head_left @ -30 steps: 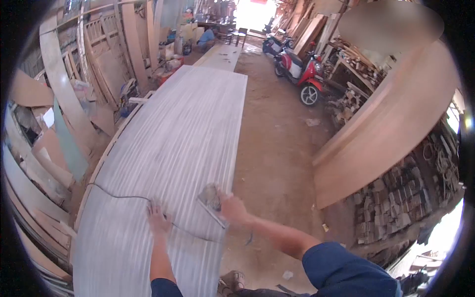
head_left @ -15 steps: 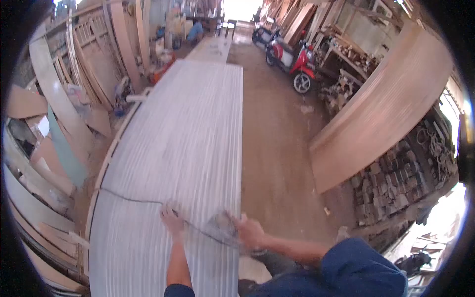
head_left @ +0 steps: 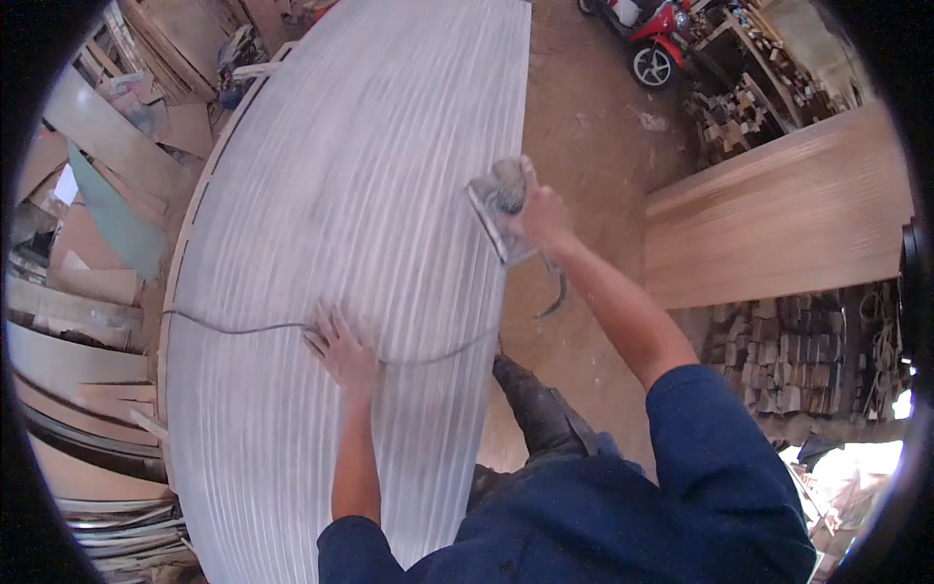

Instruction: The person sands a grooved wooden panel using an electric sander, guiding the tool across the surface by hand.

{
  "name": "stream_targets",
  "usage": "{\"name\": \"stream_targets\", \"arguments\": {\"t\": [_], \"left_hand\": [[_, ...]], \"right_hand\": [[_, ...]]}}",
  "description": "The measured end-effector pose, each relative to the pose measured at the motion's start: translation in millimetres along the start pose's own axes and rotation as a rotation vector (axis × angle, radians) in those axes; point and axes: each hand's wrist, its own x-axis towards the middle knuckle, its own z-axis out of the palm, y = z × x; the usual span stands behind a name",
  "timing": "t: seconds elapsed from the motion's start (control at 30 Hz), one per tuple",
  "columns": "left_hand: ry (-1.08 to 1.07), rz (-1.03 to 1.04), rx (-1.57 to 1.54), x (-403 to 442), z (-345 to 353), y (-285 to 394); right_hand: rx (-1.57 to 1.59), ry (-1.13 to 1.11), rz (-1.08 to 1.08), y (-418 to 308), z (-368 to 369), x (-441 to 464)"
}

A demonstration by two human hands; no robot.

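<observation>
A long panel [head_left: 360, 185], whitish with lengthwise stripes, stretches away in front of me. My right hand [head_left: 542, 216] grips a dusty electric sander [head_left: 506, 187] at the panel's right edge. The sander looks tilted, and I cannot tell whether its pad touches the surface. My left hand [head_left: 341, 352] lies on the panel with fingers spread, over or beside the dark power cord [head_left: 248, 331]. That cord crosses the panel from the left edge, passes by my left hand, and curves over the right edge towards the sander.
A brown wooden sheet [head_left: 778, 219] leans at the right, above stacked wood offcuts [head_left: 778, 350]. Farther off stands a red scooter [head_left: 657, 54] on the brown floor [head_left: 584, 156]. Boards and scraps [head_left: 78, 331] crowd the left side.
My right hand and the sander have moved forward along the panel's right edge. My left hand remains on the panel, its fingers now more spread. The view has tilted downward.
</observation>
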Motion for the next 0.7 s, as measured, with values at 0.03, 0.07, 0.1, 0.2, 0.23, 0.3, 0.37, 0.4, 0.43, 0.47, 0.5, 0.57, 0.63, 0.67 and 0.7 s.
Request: {"name": "stream_targets", "arguments": {"t": [0.03, 0.07, 0.1, 0.2, 0.23, 0.3, 0.37, 0.4, 0.43, 0.47, 0.5, 0.57, 0.63, 0.67, 0.7], "left_hand": [[-0.017, -0.001, 0.011, 11.9, 2.9, 10.9], [-0.049, -0.029, 0.052, 23.2, 5.5, 21.3], [-0.076, -0.058, 0.089, 36.5, 10.8, 31.7], [-0.073, -0.050, 0.126, 77.0, 28.3, 58.1], [-0.081, -0.045, 0.137, 93.4, 36.9, 67.0], [-0.110, -0.080, 0.103, 122.6, 53.5, 83.0], [-0.063, -0.028, 0.096, 143.2, 63.2, 93.2], [-0.026, 0.045, 0.079, 153.9, 65.5, 99.1], [-0.022, 0.018, 0.100, 167.2, 65.6, 111.7], [-0.029, -0.029, 0.102, 180.9, 68.9, 125.2], [-0.029, -0.078, 0.099, 194.4, 73.1, 137.1], [-0.038, -0.108, 0.116, 219.3, 83.7, 149.0], [-0.054, -0.119, 0.127, 220.8, 89.8, 143.4], [-0.061, -0.094, 0.094, 224.3, 95.1, 144.1], [-0.086, -0.084, 0.064, 216.0, 92.9, 139.7]], "right_hand": [[-0.017, 0.008, 0.011, 7.7, -1.5, 24.2], [-0.013, -0.011, 0.017, 15.0, -0.7, 48.1], [0.018, 0.028, 0.021, 21.4, 0.1, 74.4], [0.046, 0.070, 0.044, 32.8, -7.8, 140.2], [0.043, 0.084, 0.059, 37.8, -8.3, 165.1], [0.031, 0.069, 0.069, 51.4, -8.6, 220.3], [0.029, 0.063, 0.033, 49.0, -15.4, 256.4], [0.031, 0.038, 0.041, 46.9, -27.7, 267.4], [0.027, 0.006, 0.050, 48.6, -35.2, 284.2], [0.038, 0.001, 0.018, 50.5, -33.9, 303.7], [0.019, 0.029, 0.039, 52.6, -29.9, 326.9], [0.013, 0.061, 0.029, 51.2, -25.9, 371.9], [0.032, 0.084, 0.014, 50.2, -19.2, 380.0], [0.039, 0.069, -0.008, 51.9, -15.1, 390.5], [0.040, 0.038, -0.061, 47.8, -15.3, 394.5]]}}
